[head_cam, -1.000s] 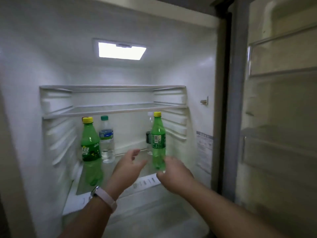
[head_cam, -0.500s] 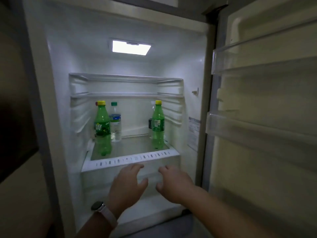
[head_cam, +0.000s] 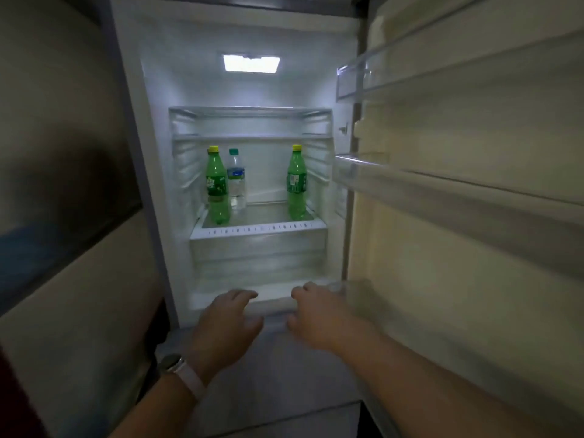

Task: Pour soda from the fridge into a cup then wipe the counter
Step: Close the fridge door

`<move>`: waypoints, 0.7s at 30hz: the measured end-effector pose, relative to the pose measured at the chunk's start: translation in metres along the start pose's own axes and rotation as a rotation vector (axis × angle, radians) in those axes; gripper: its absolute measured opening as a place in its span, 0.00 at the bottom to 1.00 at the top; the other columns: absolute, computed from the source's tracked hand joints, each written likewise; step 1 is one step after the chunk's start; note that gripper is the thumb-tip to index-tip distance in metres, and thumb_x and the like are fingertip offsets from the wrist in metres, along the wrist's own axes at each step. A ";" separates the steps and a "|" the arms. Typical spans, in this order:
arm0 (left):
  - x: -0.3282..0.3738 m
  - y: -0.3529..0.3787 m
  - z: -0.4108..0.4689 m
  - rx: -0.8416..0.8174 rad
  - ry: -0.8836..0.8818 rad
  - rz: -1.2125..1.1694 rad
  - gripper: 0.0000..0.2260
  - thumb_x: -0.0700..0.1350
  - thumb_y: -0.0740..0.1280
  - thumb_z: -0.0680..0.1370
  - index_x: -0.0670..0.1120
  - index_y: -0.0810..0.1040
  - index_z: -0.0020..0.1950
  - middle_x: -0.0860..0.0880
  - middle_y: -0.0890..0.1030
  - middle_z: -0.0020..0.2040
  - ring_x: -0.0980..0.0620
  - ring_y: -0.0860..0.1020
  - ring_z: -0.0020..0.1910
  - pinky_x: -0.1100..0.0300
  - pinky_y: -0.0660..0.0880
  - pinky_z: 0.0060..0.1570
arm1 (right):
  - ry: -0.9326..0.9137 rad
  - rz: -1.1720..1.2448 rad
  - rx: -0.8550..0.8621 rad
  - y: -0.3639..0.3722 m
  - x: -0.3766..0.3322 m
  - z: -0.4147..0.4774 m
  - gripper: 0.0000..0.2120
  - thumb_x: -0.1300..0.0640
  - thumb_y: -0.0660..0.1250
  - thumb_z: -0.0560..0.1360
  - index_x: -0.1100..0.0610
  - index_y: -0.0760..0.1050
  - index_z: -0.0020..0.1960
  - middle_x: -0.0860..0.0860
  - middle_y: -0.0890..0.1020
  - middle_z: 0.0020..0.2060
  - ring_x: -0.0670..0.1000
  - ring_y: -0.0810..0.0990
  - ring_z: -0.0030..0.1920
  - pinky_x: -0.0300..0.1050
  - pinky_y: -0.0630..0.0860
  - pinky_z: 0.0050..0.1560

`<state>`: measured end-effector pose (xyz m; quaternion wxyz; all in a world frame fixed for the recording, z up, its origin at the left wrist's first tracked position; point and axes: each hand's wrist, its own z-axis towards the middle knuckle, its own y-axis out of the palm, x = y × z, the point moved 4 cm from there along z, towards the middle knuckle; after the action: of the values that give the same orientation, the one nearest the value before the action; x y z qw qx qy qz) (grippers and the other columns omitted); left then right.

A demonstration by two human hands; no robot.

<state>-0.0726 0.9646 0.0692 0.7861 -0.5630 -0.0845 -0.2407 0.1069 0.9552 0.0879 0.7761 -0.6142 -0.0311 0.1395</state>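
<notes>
Two green soda bottles stand upright on the lit fridge shelf (head_cam: 257, 229), one at the left (head_cam: 216, 188) just beside a clear water bottle (head_cam: 236, 181), the other (head_cam: 296, 184) well apart at the right; door (head_cam: 474, 216) swung wide, left hand (head_cam: 226, 327) and right hand (head_cam: 319, 314) both spread, empty, low before the fridge's bottom edge

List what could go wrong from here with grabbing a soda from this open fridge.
1. The clear water bottle with a teal cap stands right beside the left green soda bottle with a yellow cap; reaching there could knock it over.
2. Both the left hand and right hand are empty and low, far from the shelf.
</notes>
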 end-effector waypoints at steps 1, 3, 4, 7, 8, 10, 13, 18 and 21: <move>0.003 -0.002 -0.013 -0.010 0.010 0.010 0.31 0.63 0.57 0.68 0.50 0.77 0.65 0.50 0.78 0.64 0.48 0.75 0.63 0.55 0.71 0.63 | -0.026 -0.009 0.000 -0.001 -0.003 -0.011 0.18 0.45 0.62 0.75 0.55 0.71 0.60 0.55 0.75 0.55 0.59 0.75 0.56 0.53 0.73 0.51; 0.008 -0.007 -0.037 -0.048 0.027 0.042 0.36 0.66 0.52 0.65 0.50 0.76 0.67 0.50 0.77 0.65 0.49 0.74 0.64 0.57 0.69 0.63 | -0.062 -0.003 -0.002 -0.001 -0.007 -0.030 0.17 0.45 0.62 0.75 0.56 0.72 0.57 0.55 0.75 0.53 0.58 0.75 0.53 0.51 0.73 0.49; 0.009 -0.010 -0.048 -0.074 0.023 0.056 0.38 0.67 0.51 0.65 0.51 0.74 0.68 0.51 0.76 0.66 0.50 0.73 0.65 0.58 0.68 0.64 | -0.066 0.014 0.000 -0.002 -0.008 -0.039 0.17 0.45 0.62 0.75 0.56 0.72 0.56 0.55 0.75 0.52 0.58 0.75 0.53 0.51 0.73 0.48; 0.009 -0.017 -0.075 -0.129 0.016 0.080 0.32 0.66 0.57 0.69 0.54 0.72 0.70 0.54 0.73 0.69 0.52 0.71 0.67 0.60 0.66 0.64 | -0.071 -0.002 0.003 -0.006 -0.017 -0.063 0.16 0.46 0.61 0.76 0.57 0.72 0.56 0.56 0.75 0.53 0.58 0.75 0.54 0.48 0.71 0.47; 0.008 -0.019 -0.082 -0.134 0.021 0.083 0.29 0.64 0.61 0.72 0.54 0.71 0.71 0.54 0.73 0.69 0.53 0.71 0.67 0.60 0.66 0.65 | -0.081 -0.008 -0.008 -0.005 -0.019 -0.070 0.16 0.46 0.60 0.76 0.57 0.72 0.58 0.56 0.75 0.54 0.58 0.75 0.55 0.48 0.71 0.48; 0.005 -0.021 -0.095 -0.129 0.027 0.088 0.26 0.60 0.65 0.75 0.55 0.70 0.72 0.54 0.72 0.70 0.52 0.70 0.68 0.58 0.66 0.67 | -0.088 0.027 -0.052 -0.002 -0.024 -0.085 0.18 0.46 0.60 0.76 0.56 0.72 0.60 0.55 0.75 0.56 0.58 0.74 0.57 0.51 0.73 0.55; 0.001 -0.023 -0.114 -0.130 0.042 0.106 0.26 0.61 0.65 0.75 0.55 0.69 0.72 0.54 0.72 0.70 0.53 0.70 0.68 0.58 0.66 0.68 | -0.075 0.063 -0.083 -0.001 -0.029 -0.104 0.18 0.45 0.60 0.77 0.55 0.72 0.62 0.54 0.74 0.57 0.57 0.75 0.57 0.52 0.74 0.56; -0.002 -0.021 -0.137 -0.186 0.077 0.098 0.33 0.67 0.56 0.69 0.55 0.70 0.71 0.54 0.73 0.70 0.53 0.71 0.68 0.58 0.66 0.69 | -0.052 0.018 -0.034 -0.009 -0.037 -0.133 0.17 0.46 0.59 0.78 0.56 0.72 0.60 0.54 0.75 0.56 0.56 0.74 0.56 0.49 0.74 0.53; -0.002 -0.020 -0.149 -0.195 0.114 0.098 0.32 0.66 0.57 0.71 0.54 0.70 0.72 0.54 0.73 0.70 0.52 0.70 0.69 0.58 0.64 0.70 | -0.040 -0.019 -0.008 -0.010 -0.042 -0.151 0.17 0.47 0.58 0.78 0.56 0.72 0.59 0.55 0.76 0.54 0.57 0.74 0.55 0.49 0.74 0.52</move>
<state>-0.1039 0.8224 0.0328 0.7420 -0.6255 0.0118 -0.2408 0.1017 0.8001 0.0659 0.7741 -0.6141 -0.0532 0.1442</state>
